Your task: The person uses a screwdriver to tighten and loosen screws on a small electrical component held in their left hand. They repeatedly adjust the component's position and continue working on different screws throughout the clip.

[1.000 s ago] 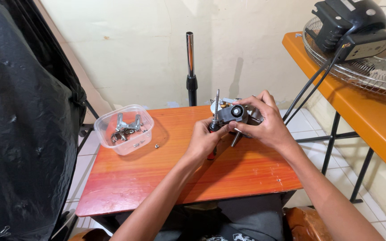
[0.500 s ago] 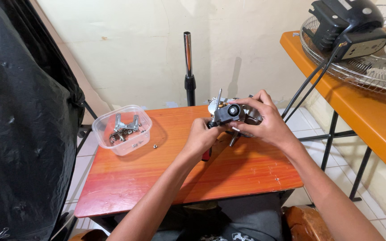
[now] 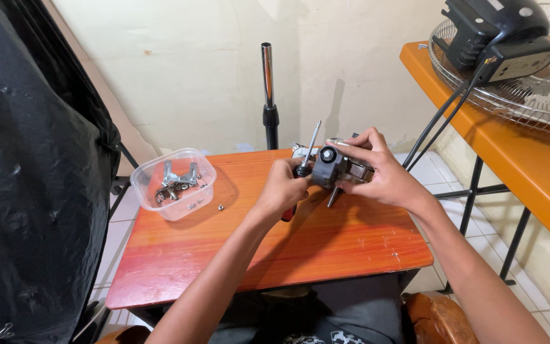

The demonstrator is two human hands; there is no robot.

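Glossy orange wooden table (image 3: 326, 248), clear plastic tub (image 3: 174, 185), shiny metal pole (image 3: 267, 73).

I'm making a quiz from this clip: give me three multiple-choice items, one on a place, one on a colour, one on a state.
1. Where is the clear tub? A on the small table's left part; B on the floor; C on the orange bench.
2. What colour is the bench under the fan? A blue; B orange; C white.
3. What is the left hand doing? A resting flat; B gripping a screwdriver; C reaching into the tub.

Answers: 1 A, it stands left on the table. 2 B, its top is orange. 3 B, its fingers wrap the handle beside the motor in the right hand.
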